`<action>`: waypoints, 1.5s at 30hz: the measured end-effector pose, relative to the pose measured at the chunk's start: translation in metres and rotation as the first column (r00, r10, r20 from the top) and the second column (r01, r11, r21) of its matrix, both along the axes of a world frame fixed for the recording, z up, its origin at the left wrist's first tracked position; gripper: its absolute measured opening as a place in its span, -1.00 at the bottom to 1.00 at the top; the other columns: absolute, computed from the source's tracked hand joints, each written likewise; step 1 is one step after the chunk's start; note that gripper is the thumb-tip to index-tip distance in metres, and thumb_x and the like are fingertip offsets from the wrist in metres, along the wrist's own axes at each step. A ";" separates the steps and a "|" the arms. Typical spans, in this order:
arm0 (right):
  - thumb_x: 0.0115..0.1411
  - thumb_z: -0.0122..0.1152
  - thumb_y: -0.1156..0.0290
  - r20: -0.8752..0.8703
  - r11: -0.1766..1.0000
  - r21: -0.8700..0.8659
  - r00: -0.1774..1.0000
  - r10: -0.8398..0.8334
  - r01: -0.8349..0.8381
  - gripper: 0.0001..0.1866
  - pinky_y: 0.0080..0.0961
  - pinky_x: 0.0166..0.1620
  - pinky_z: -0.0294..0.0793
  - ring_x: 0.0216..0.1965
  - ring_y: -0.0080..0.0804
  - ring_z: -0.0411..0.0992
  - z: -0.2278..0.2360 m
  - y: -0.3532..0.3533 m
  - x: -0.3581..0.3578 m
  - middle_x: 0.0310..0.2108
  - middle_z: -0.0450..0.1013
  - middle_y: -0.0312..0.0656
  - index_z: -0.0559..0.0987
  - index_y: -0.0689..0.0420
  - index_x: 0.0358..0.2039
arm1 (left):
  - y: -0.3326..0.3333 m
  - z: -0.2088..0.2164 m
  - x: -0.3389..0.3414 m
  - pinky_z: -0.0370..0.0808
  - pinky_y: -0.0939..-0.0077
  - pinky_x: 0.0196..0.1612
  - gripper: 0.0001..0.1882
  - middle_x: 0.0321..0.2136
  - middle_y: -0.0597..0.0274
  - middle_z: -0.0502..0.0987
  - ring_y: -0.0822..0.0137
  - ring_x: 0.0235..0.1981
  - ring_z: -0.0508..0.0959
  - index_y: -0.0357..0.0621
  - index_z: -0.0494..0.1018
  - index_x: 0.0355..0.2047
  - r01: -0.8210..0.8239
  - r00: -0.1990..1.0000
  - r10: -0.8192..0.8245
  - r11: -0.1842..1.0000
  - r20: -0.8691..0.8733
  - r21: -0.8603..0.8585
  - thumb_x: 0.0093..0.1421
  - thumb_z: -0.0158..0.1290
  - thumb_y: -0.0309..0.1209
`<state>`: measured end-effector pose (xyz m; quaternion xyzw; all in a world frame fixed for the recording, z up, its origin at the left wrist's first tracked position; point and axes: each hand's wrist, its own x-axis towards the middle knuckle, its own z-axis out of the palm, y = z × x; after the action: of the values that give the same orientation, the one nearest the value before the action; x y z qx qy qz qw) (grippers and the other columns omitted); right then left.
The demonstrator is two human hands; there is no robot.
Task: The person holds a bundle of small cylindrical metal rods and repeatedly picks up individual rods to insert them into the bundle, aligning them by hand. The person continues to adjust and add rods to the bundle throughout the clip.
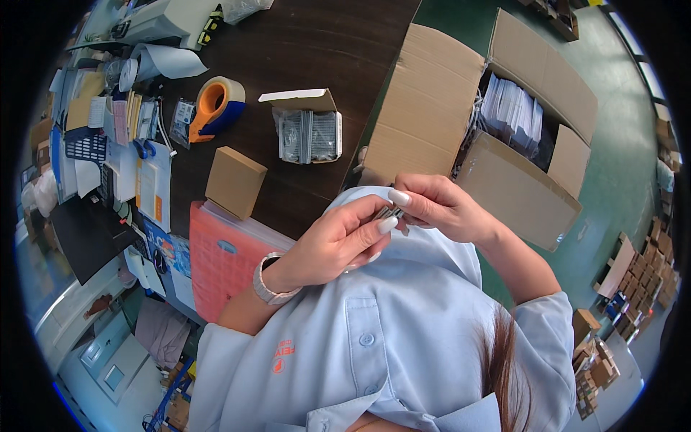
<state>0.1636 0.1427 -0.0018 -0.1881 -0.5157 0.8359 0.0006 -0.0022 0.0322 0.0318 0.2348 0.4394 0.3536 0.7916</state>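
Note:
In front of my chest both hands meet over a small bundle of shiny, silvery metal pieces (389, 212); their exact kind is too small to make out. My left hand (338, 241) has closed fingers around the pieces, thumb on top. At their far end, my right hand (443, 209) pinches them between thumb and bent fingers. Beyond my hands, on the dark table (317, 43), an open small carton (338, 137) holds grey strip-like pieces in clear plastic wrap. A closed brown box (235, 181) stands left of it.
An orange and blue tape dispenser (209, 115) lies farther back. A red translucent folder (223, 266) sits at the table's near edge. Papers and binders (119, 122) crowd the left. On the right, a large open cardboard box (518, 180) contains stacks of white paper (511, 111).

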 end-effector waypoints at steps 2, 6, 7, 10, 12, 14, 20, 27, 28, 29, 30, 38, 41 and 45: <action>0.28 -0.18 0.16 -0.020 0.992 -0.123 1.000 -0.003 0.000 -0.64 -0.72 -0.52 0.13 -0.58 -0.72 0.11 -0.002 -0.003 0.001 -0.60 0.29 -0.41 0.41 0.17 -0.49 | -0.002 0.000 -0.001 0.07 0.81 -0.66 -0.76 -0.66 0.45 0.24 0.68 -0.71 0.12 -0.23 0.29 -0.17 0.012 1.000 -0.012 1.000 0.016 0.001 0.29 -0.23 -0.33; 0.28 -0.17 0.19 0.015 0.977 -0.211 1.000 -0.009 0.012 -0.66 -0.64 -0.52 0.21 -0.60 -0.63 0.23 -0.002 -0.007 0.002 -0.62 0.34 -0.34 0.40 0.18 -0.47 | -0.004 0.000 -0.002 0.06 0.81 -0.66 -0.76 -0.66 0.46 0.24 0.69 -0.71 0.12 -0.23 0.29 -0.16 0.023 1.000 -0.023 0.999 0.019 -0.024 0.29 -0.24 -0.33; 0.27 -0.16 0.21 0.038 1.000 0.002 0.999 -0.014 0.014 -0.68 -0.58 -0.51 0.24 -0.59 -0.53 0.28 0.001 -0.008 0.003 -0.62 0.36 -0.30 0.39 0.19 -0.46 | -0.004 -0.001 -0.002 0.07 0.81 -0.66 -0.76 -0.66 0.46 0.24 0.69 -0.70 0.12 -0.23 0.29 -0.16 0.022 1.000 -0.022 1.000 0.009 -0.022 0.29 -0.23 -0.34; 0.25 -0.14 0.27 0.059 0.868 0.496 0.998 0.007 -0.035 -0.74 -0.43 -0.48 0.31 -0.56 -0.31 0.39 0.011 -0.006 0.004 -0.62 0.39 -0.19 0.37 0.20 -0.43 | -0.005 -0.003 -0.001 0.09 0.80 -0.64 -0.78 -0.65 0.46 0.25 0.69 -0.68 0.14 -0.23 0.29 -0.16 0.029 0.998 -0.031 0.999 -0.057 -0.029 0.28 -0.23 -0.38; 0.24 -0.14 0.31 0.041 0.754 0.650 0.996 0.081 -0.088 -0.77 -0.40 -0.46 0.31 -0.54 -0.25 0.39 0.011 0.001 0.005 -0.62 0.37 -0.16 0.36 0.21 -0.43 | -0.005 -0.004 0.000 0.12 0.78 -0.61 -0.79 -0.64 0.46 0.26 0.68 -0.66 0.17 -0.24 0.29 -0.16 0.068 0.987 -0.073 0.997 -0.140 -0.042 0.27 -0.23 -0.41; 0.21 -0.11 0.35 0.145 0.774 0.585 0.970 0.195 -0.243 -0.81 -0.33 -0.45 0.32 -0.50 -0.16 0.38 0.018 0.011 0.006 -0.59 0.38 -0.13 0.36 0.21 -0.41 | -0.004 -0.007 -0.002 0.18 0.71 -0.57 -0.79 -0.64 0.42 0.27 0.64 -0.64 0.22 -0.26 0.28 -0.16 0.126 0.974 -0.115 0.991 -0.198 0.046 0.25 -0.22 -0.44; 0.10 0.03 0.40 0.078 0.573 0.807 0.988 0.134 -0.141 -0.84 -0.30 -0.44 0.35 -0.51 -0.13 0.37 0.014 0.001 0.004 -0.59 0.35 -0.11 0.32 0.20 -0.48 | -0.004 -0.006 0.004 0.27 0.55 -0.51 -0.79 -0.64 0.30 0.29 0.52 -0.60 0.28 -0.31 0.26 -0.16 0.146 0.912 -0.078 0.979 -0.402 0.142 0.22 -0.19 -0.48; -0.06 0.10 0.48 0.012 0.135 0.991 0.999 -0.052 -0.005 -0.87 -0.38 -0.46 0.34 -0.53 -0.31 0.33 0.002 -0.021 -0.002 -0.60 0.33 -0.21 0.33 0.17 -0.54 | 0.000 -0.013 0.012 0.24 0.61 -0.55 -0.85 -0.65 0.35 0.26 0.57 -0.63 0.26 -0.27 0.26 -0.23 -0.034 0.952 0.032 0.999 -0.306 -0.003 0.26 -0.24 -0.45; -0.04 0.10 0.48 0.005 0.137 0.991 0.998 -0.061 0.003 -0.88 -0.37 -0.45 0.33 -0.52 -0.28 0.34 0.001 -0.021 -0.002 -0.60 0.33 -0.20 0.34 0.18 -0.52 | 0.000 -0.013 0.012 0.23 0.62 -0.55 -0.84 -0.65 0.37 0.26 0.58 -0.64 0.25 -0.26 0.26 -0.23 -0.053 0.967 0.044 0.998 -0.251 -0.029 0.26 -0.24 -0.44; 0.00 0.07 0.47 0.034 0.325 0.946 0.996 -0.077 -0.007 -0.88 -0.36 -0.43 0.34 -0.51 -0.26 0.35 0.000 -0.019 -0.001 -0.59 0.35 -0.18 0.34 0.19 -0.50 | -0.001 -0.014 0.011 0.22 0.63 -0.56 -0.84 -0.65 0.38 0.25 0.59 -0.64 0.24 -0.25 0.26 -0.23 -0.070 0.979 0.057 0.996 -0.196 -0.056 0.27 -0.23 -0.43; 0.04 0.04 0.46 0.066 0.501 0.865 0.994 -0.088 -0.013 -0.89 -0.35 -0.42 0.34 -0.50 -0.23 0.37 -0.001 -0.016 0.001 -0.58 0.37 -0.16 0.34 0.21 -0.48 | -0.002 -0.014 0.010 0.21 0.65 -0.57 -0.84 -0.65 0.39 0.25 0.60 -0.64 0.23 -0.24 0.26 -0.23 -0.084 0.987 0.072 0.993 -0.142 -0.084 0.27 -0.23 -0.42; 0.27 -0.16 0.29 0.202 0.921 0.341 0.971 0.125 -0.190 -0.75 -0.49 -0.43 0.31 -0.55 -0.34 0.34 0.009 0.006 0.004 -0.60 0.36 -0.19 0.36 0.22 -0.40 | -0.001 -0.008 0.001 0.23 0.65 -0.55 -0.83 -0.67 0.37 0.30 0.58 -0.65 0.26 -0.25 0.30 -0.27 0.128 0.952 -0.119 0.992 -0.283 0.014 0.25 -0.23 -0.43; 0.26 -0.15 0.26 0.072 0.858 0.493 0.990 0.123 -0.143 -0.72 -0.50 -0.46 0.30 -0.57 -0.37 0.33 0.009 0.006 0.006 -0.61 0.36 -0.21 0.38 0.21 -0.44 | 0.000 -0.002 -0.003 0.25 0.63 -0.54 -0.82 -0.68 0.35 0.34 0.56 -0.63 0.30 -0.26 0.32 -0.30 0.196 0.940 -0.173 0.979 -0.292 0.050 0.25 -0.22 -0.41; 0.24 -0.10 0.28 0.031 0.856 0.446 0.961 0.276 -0.261 -0.72 -0.53 -0.49 0.29 -0.59 -0.43 0.33 0.012 0.010 0.008 -0.63 0.36 -0.23 0.41 0.21 -0.49 | 0.002 0.003 -0.007 0.28 0.60 -0.53 -0.80 -0.70 0.33 0.39 0.53 -0.64 0.35 -0.26 0.35 -0.34 0.333 0.904 -0.275 0.933 -0.326 0.137 0.24 -0.19 -0.38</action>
<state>0.1711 0.1523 0.0099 -0.0951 -0.7142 0.6905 -0.0641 -0.0094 0.0338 0.0350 0.4261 0.4772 0.2253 0.7348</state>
